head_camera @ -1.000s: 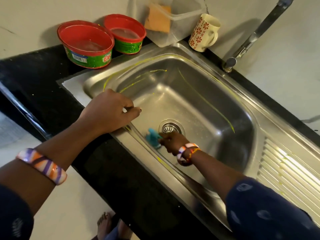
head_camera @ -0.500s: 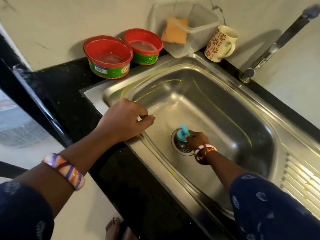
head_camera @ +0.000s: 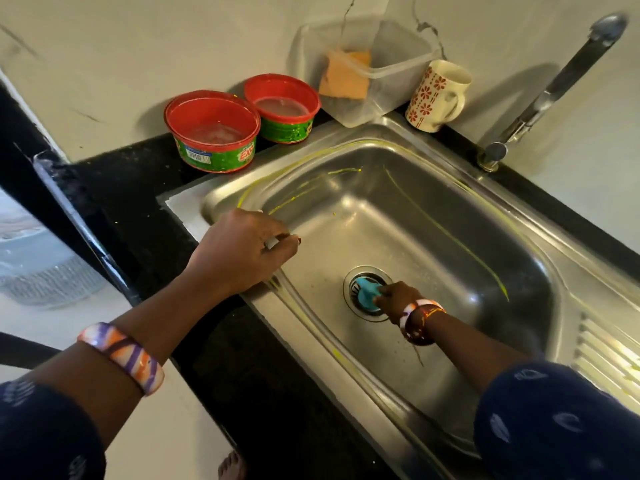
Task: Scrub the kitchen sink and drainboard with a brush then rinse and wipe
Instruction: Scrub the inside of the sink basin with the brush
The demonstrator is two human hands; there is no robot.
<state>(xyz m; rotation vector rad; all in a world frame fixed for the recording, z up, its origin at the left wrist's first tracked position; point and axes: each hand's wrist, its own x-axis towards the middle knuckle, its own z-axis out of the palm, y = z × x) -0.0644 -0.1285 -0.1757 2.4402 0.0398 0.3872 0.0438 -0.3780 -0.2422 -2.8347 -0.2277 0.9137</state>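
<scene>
Scrubbed drain (head_camera: 360, 284) with brush (head_camera: 367, 295) gripped in right hand (head_camera: 396, 299); left hand (head_camera: 242, 252) curled on sink (head_camera: 311, 336) front edge. Yellow streaks (head_camera: 450, 233) unscrubbed; drainboard (head_camera: 604, 355), rinse, wipe pending.

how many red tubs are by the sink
2. The larger red tub stands on the black counter at the sink's far left corner; the smaller red tub stands just right of it, beside the clear plastic container. None look hidden.

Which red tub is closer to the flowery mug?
The smaller red tub, further back by the clear plastic box, is closer to the mug. The bigger tub sits further left, nearer the counter's front.
</scene>
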